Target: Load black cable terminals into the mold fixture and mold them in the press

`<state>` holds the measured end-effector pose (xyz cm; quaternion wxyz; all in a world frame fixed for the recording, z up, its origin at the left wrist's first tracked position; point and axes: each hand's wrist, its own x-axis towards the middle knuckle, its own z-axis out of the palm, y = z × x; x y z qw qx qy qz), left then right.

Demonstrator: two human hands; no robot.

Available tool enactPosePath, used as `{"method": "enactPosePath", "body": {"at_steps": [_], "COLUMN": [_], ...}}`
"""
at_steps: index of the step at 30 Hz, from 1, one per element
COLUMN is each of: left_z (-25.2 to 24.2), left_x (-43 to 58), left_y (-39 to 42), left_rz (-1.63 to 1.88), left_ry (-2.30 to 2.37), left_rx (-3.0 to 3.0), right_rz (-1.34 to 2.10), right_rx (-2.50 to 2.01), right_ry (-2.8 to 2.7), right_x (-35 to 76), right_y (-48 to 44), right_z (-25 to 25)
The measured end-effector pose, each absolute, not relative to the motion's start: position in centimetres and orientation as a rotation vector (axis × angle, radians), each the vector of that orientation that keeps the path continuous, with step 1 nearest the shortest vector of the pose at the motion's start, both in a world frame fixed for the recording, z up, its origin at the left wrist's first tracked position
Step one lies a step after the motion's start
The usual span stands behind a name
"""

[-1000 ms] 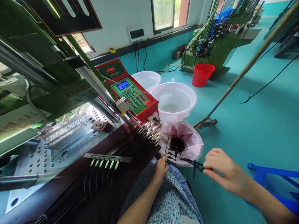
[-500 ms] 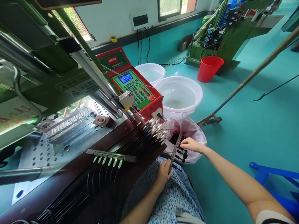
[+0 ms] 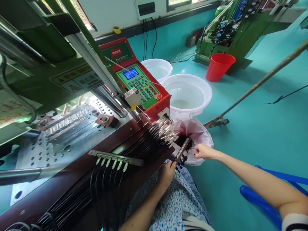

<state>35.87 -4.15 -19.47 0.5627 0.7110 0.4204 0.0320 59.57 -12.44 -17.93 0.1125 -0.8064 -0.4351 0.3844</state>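
Note:
My left hand [image 3: 167, 175] grips the lower end of a narrow metal bar [image 3: 182, 149] that carries small black moulded pieces, and the bar slants up over a pink plastic bag [image 3: 196, 139]. A dark tangle of black scrap [image 3: 184, 141] lies in the bag's mouth. My right hand [image 3: 203, 151] hangs just right of the bar, above the bag's edge, fingers curled, with nothing visible in them. A similar metal bar [image 3: 115, 158] with pale tips and black cables rests on a dark red ledge [image 3: 138, 134] to the left.
A moulding machine's perforated steel platen [image 3: 36, 163] and green frame fill the left. A red control panel [image 3: 137, 85] stands beyond the ledge. Behind it are white water tubs [image 3: 186, 91], a red bucket [image 3: 220, 67] and a green machine. A blue chair [image 3: 260, 200] sits low right.
My right hand has drawn back rightward from the bar and has let go of the black piece seen earlier. The bar now tilts further right, and the whole view has shifted slightly.

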Motion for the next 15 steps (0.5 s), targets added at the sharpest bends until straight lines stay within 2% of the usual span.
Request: {"method": "enactPosePath", "body": {"at_steps": [4,10,15], "left_z": [-20.2,-19.7,-19.5], "left_x": [36.2,36.4,36.3], "left_y": [-4.0,-4.3,-4.1], "left_rz": [0.05,0.02,0.04], "left_ry": [1.012,1.003,1.008], "left_rx": [1.487,1.358,1.39], "right_rz": [0.998,1.268,1.34], "right_rx": [-2.358,-2.054,-1.963], "right_ry": [-1.249,-1.141,-1.032], "right_x": [60.8,57.9,56.0], "right_y": [-11.0,-9.1,-9.0], "right_z": [-17.9,-18.8,-18.6]}}
